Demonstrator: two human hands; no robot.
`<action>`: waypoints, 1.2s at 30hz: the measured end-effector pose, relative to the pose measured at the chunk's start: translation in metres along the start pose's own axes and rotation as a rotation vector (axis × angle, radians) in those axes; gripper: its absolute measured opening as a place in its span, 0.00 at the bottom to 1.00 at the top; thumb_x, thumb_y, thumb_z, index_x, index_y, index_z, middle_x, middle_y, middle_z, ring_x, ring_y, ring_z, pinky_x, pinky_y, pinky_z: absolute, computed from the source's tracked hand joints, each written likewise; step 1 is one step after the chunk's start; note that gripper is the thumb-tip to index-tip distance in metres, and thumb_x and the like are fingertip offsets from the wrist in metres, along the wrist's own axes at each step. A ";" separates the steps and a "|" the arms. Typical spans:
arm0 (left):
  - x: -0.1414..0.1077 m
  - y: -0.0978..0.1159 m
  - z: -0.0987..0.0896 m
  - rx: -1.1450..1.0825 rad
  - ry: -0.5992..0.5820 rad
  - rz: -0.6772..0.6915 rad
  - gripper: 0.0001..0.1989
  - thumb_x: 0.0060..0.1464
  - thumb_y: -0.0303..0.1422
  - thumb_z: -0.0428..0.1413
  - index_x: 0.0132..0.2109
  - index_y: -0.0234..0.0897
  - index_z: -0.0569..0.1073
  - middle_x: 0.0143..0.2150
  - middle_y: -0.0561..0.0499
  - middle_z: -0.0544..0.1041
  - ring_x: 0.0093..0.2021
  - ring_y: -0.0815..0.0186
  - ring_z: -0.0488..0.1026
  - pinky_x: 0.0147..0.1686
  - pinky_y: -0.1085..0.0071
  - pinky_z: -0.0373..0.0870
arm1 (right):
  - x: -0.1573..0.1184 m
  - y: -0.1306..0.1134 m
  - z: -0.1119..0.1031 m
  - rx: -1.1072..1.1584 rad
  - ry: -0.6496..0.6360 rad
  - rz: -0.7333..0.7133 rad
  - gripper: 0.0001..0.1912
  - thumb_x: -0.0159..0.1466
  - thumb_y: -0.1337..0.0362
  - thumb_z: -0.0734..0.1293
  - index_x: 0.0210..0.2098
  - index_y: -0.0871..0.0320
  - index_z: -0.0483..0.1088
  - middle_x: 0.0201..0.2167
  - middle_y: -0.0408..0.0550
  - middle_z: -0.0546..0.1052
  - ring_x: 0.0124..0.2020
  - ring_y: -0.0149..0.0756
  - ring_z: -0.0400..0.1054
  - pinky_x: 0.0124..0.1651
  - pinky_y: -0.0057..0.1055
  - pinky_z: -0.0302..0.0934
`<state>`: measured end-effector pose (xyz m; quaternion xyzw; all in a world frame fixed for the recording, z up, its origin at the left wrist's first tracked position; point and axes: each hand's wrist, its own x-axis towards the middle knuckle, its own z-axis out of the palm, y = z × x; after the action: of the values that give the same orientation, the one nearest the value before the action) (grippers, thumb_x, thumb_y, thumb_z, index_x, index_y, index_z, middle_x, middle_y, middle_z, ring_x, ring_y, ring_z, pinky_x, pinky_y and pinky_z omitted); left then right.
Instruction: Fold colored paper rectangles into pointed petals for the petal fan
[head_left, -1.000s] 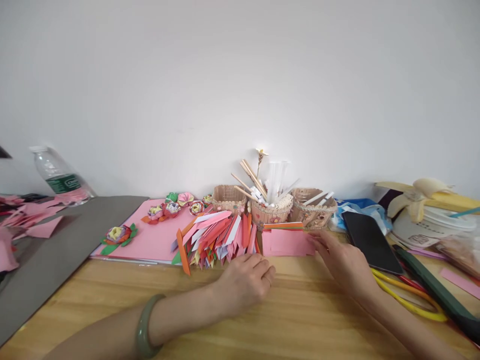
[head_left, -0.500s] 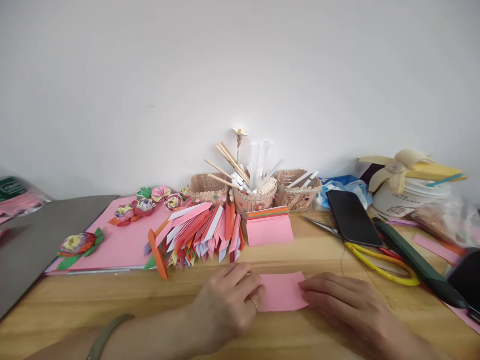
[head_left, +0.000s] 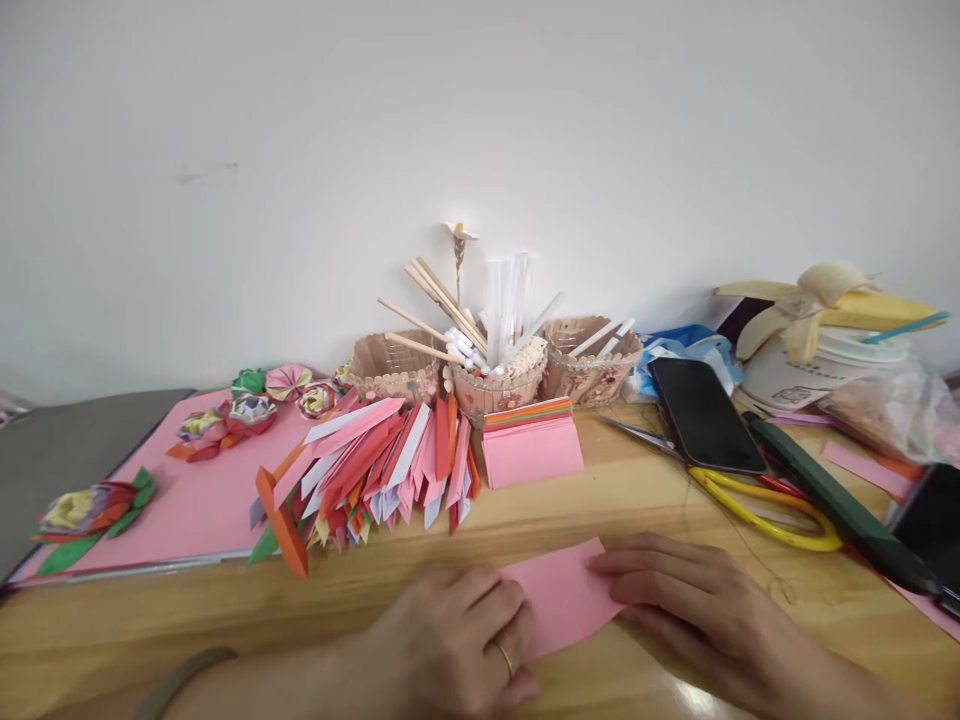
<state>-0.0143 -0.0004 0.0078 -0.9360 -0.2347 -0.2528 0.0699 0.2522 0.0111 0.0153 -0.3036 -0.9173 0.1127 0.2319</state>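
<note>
A small pink paper rectangle lies tilted between my hands, low over the wooden table. Its left end is covered by the curled fingers of my left hand, which wears a ring. My right hand pinches the right edge, thumb mostly hidden beneath the fingers. Just beyond the paper stands a stack of coloured paper rectangles, pink in front with orange and green edges behind. To its left is a heap of folded paper strips in red, pink, white and orange.
Three decorated baskets with sticks and pens stand by the wall. Yellow-handled scissors, a black phone and a dark green tool lie at right. Paper flowers rest on pink sheets at left. A peeled banana tops a white tub.
The pink paper has turned, its right end now higher than its left. My left hand has shifted slightly lower with it. The whole view has moved a little.
</note>
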 end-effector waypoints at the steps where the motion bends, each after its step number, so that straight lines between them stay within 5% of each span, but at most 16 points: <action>1: 0.001 0.001 0.000 0.010 0.010 0.001 0.15 0.64 0.37 0.45 0.39 0.31 0.72 0.30 0.50 0.75 0.29 0.66 0.72 0.24 0.72 0.68 | 0.001 0.000 0.000 0.008 -0.005 0.004 0.07 0.64 0.68 0.63 0.40 0.54 0.71 0.41 0.49 0.79 0.43 0.37 0.74 0.47 0.30 0.69; 8: 0.002 0.006 0.003 -0.045 0.065 -0.116 0.14 0.62 0.28 0.46 0.30 0.36 0.71 0.23 0.55 0.71 0.23 0.69 0.69 0.20 0.74 0.63 | 0.012 -0.003 0.000 0.122 -0.062 0.075 0.06 0.64 0.68 0.63 0.39 0.54 0.71 0.39 0.47 0.78 0.41 0.34 0.72 0.48 0.31 0.66; 20: 0.004 -0.004 0.004 -0.369 0.014 -0.459 0.10 0.55 0.25 0.45 0.31 0.37 0.69 0.24 0.54 0.73 0.23 0.69 0.70 0.24 0.76 0.65 | 0.024 -0.011 0.011 0.096 -0.144 0.480 0.12 0.67 0.62 0.58 0.28 0.55 0.64 0.29 0.46 0.70 0.29 0.34 0.67 0.30 0.30 0.61; 36: -0.001 -0.013 0.003 -0.469 -0.335 -0.657 0.06 0.55 0.26 0.49 0.37 0.41 0.69 0.31 0.57 0.76 0.27 0.70 0.74 0.26 0.77 0.65 | 0.025 -0.012 0.018 -0.209 -0.001 0.300 0.16 0.70 0.61 0.53 0.28 0.54 0.62 0.23 0.42 0.69 0.22 0.30 0.67 0.24 0.26 0.60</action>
<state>-0.0197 0.0111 0.0053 -0.8302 -0.4645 -0.1528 -0.2678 0.2199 0.0153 0.0128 -0.4593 -0.8686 0.0501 0.1790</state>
